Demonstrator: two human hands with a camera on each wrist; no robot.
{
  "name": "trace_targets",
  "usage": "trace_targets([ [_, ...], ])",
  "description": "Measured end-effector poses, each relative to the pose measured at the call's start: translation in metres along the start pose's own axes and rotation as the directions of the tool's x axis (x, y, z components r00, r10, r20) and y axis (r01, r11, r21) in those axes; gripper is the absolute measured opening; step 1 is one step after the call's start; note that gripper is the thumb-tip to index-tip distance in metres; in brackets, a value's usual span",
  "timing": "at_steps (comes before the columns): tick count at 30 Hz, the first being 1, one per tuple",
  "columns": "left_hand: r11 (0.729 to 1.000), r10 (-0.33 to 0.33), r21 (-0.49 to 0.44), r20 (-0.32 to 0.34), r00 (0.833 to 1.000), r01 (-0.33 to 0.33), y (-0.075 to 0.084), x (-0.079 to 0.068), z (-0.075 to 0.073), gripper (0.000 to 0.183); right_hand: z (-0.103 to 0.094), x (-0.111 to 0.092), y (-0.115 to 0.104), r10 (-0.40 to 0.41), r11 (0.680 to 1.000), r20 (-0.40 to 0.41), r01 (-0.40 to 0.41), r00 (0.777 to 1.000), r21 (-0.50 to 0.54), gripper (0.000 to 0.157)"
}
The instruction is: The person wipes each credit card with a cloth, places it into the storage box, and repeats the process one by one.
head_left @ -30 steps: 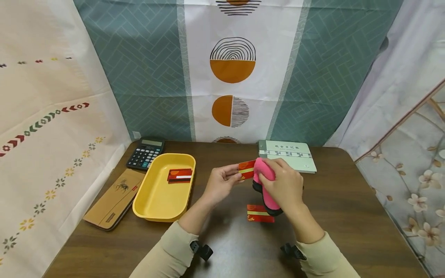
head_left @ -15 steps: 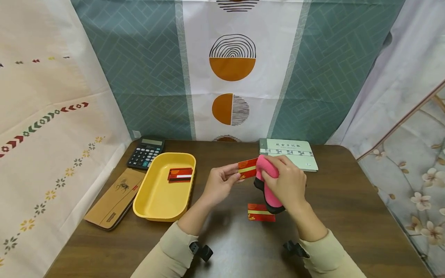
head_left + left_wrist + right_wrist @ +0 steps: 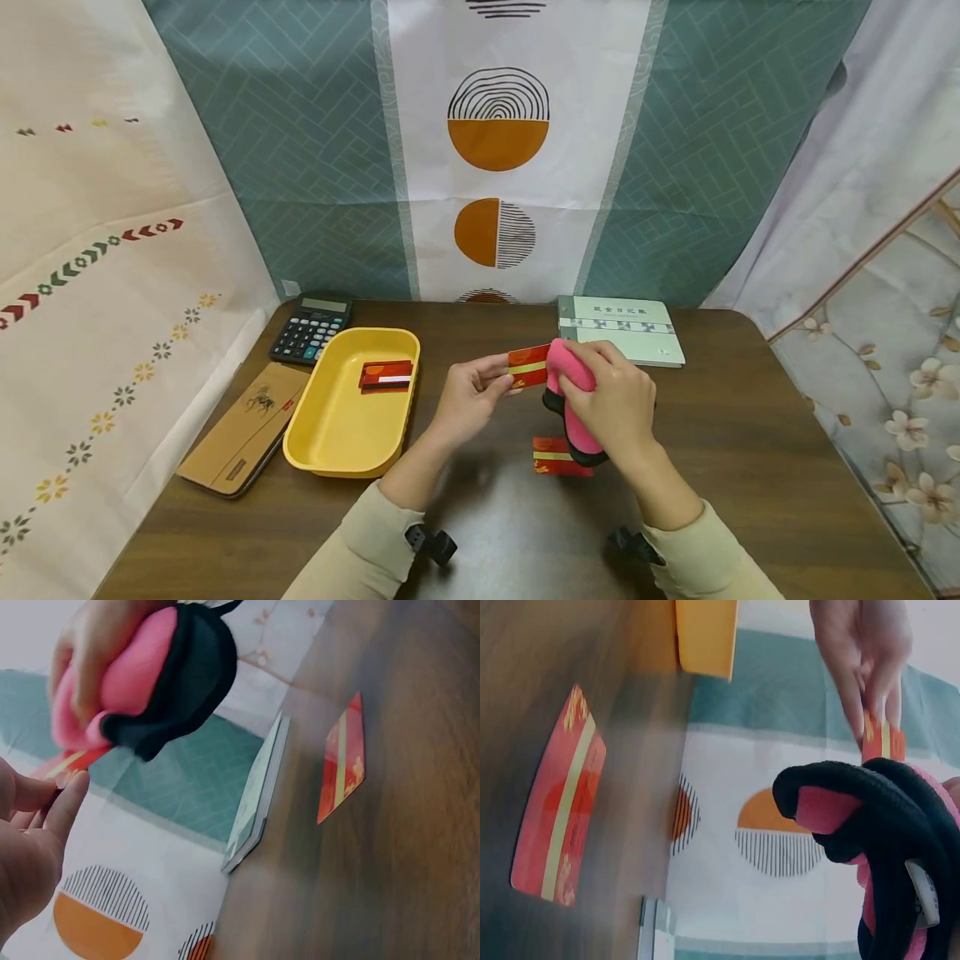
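Observation:
My left hand [image 3: 471,393] pinches the left end of a red card [image 3: 528,365] with a yellow stripe, held above the table. My right hand [image 3: 611,396] grips a folded pink cloth [image 3: 579,421] with thick black edging, which covers the card's right end. In the right wrist view a small white tag [image 3: 922,894] shows on the black edging. A second red card [image 3: 553,457] lies flat on the table below the cloth, its right part overlapped by it in the head view.
A yellow tray [image 3: 341,442] with red cards [image 3: 386,377] inside stands at the left. Beside it lie a brown wallet [image 3: 247,429] and a black calculator [image 3: 311,330]. A pale green notebook [image 3: 622,332] lies at the back right of the wooden table [image 3: 750,467].
The cloth shifts slightly right along the held card, then back left, so a little more, then less, of the card shows. Both hands keep their hold.

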State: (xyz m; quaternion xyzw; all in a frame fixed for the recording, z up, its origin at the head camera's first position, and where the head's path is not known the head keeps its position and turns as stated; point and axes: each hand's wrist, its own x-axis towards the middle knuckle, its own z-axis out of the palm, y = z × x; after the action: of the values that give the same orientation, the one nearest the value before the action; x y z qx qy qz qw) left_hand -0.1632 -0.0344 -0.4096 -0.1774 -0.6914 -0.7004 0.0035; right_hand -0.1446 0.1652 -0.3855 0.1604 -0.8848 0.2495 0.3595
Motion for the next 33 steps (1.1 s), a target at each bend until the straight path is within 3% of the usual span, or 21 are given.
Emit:
trace_targets([
  [10, 0.997, 0.041, 0.061, 0.032, 0.999, -0.043, 0.003, -0.003, 0.012, 0.031, 0.006, -0.006, -0.022, -0.120, 0.992, -0.013, 0.120, 0.993, 0.031, 0.041],
  [22, 0.993, -0.007, 0.116, 0.026, 1.000, 0.004, 0.003, -0.007, -0.010, 0.031, -0.008, -0.004, 0.012, 0.037, 0.999, 0.004, -0.037, 0.999, -0.012, 0.043],
  [27, 1.000, -0.009, 0.021, 0.006, 1.000, 0.009, -0.001, -0.006, -0.018, 0.043, -0.012, -0.007, 0.026, 0.106, 0.994, 0.008, -0.106, 0.994, -0.020, 0.044],
  [33, 0.999, -0.027, 0.033, -0.032, 0.999, 0.028, 0.000, -0.007, -0.023, 0.030, -0.015, -0.006, 0.035, 0.134, 0.991, -0.023, -0.134, 0.991, 0.013, 0.044],
])
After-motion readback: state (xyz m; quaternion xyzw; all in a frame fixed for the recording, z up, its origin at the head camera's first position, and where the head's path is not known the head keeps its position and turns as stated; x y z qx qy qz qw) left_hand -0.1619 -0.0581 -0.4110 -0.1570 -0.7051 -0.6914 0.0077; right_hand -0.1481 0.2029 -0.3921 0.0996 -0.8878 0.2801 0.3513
